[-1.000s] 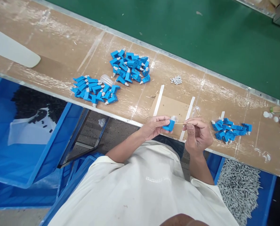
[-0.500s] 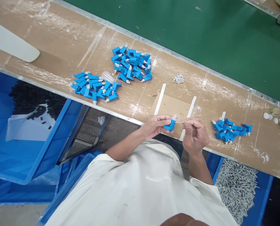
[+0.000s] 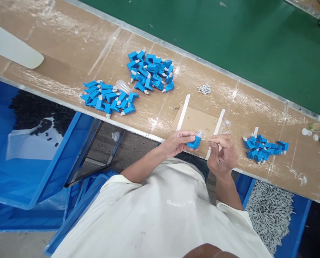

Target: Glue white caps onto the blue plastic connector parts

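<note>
My left hand [image 3: 176, 143] pinches a small blue plastic connector [image 3: 194, 143] with a clear cap at its tip, held just over the near edge of the brown workbench [image 3: 76, 53]. My right hand [image 3: 222, 154] is closed on a thin wooden stick [image 3: 206, 139] whose point touches the connector's end. Both hands hover over a cardboard pad [image 3: 196, 125] framed by two white strips.
Piles of blue connectors lie at the left [image 3: 107, 98], upper middle [image 3: 150, 71] and right [image 3: 264, 148]. A small heap of grey pins [image 3: 204, 89] sits behind the pad. Blue bins [image 3: 28, 168] stand below left; a bin of grey parts [image 3: 272, 215] lower right. Green belt [image 3: 229, 32] runs behind.
My right hand has drawn slightly closer to the left, keeping the stick at the connector's tip. The view has drifted a little; nothing else moved.
</note>
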The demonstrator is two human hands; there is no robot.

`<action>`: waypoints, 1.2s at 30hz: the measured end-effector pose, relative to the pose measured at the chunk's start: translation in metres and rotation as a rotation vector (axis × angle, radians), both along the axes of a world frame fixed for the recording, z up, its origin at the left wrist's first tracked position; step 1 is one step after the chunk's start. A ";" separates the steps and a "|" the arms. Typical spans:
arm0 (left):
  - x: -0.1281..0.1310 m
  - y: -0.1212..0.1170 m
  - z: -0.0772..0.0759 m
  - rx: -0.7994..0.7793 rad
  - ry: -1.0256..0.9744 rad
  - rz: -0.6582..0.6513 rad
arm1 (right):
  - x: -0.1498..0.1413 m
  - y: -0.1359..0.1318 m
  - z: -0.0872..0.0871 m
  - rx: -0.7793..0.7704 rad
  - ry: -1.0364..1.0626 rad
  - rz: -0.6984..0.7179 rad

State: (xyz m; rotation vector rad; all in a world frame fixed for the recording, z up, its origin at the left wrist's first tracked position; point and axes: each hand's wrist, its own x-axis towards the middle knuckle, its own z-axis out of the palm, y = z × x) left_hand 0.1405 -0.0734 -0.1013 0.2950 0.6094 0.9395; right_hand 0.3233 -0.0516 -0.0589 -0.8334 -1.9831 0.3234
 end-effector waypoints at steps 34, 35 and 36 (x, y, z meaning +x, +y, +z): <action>-0.022 0.013 -0.030 -0.044 -0.118 0.170 | -0.039 0.201 -0.047 -0.117 -0.656 0.059; -0.022 0.013 -0.030 -0.041 -0.119 0.166 | -0.039 0.202 -0.046 -0.117 -0.690 0.059; -0.022 0.013 -0.031 -0.038 -0.122 0.161 | -0.040 0.202 -0.044 -0.123 -0.731 0.059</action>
